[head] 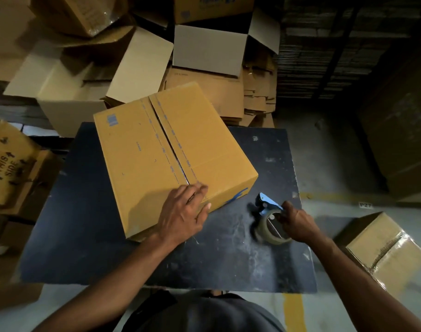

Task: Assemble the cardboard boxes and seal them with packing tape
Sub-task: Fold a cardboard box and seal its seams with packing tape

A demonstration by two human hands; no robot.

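A closed brown cardboard box with blue printing (pixel 173 152) sits on the dark, scuffed worktop (pixel 85 248), turned at an angle, its far corner overhanging the worktop's far edge. The two top flaps meet along a centre seam; no tape is discernible on it.

The left hand (pixel 183 212) rests on the near end of the box at the seam, fingers laid fairly straight over the top edge, thumb down against the near side face. It grips nothing.

Just right of the box's near corner, the right hand (pixel 297 222) is wrapped round the handle of a blue-framed tape dispenser carrying a roll of clear packing tape (pixel 270 220). The roll rests on the worktop, apart from the box.

Beyond the box lie open and flattened brown cardboard cartons (pixel 209 49) in loose piles. Right of the box, on the grey floor (pixel 329 164) past the worktop's edge, stands a taped carton (pixel 384 250).
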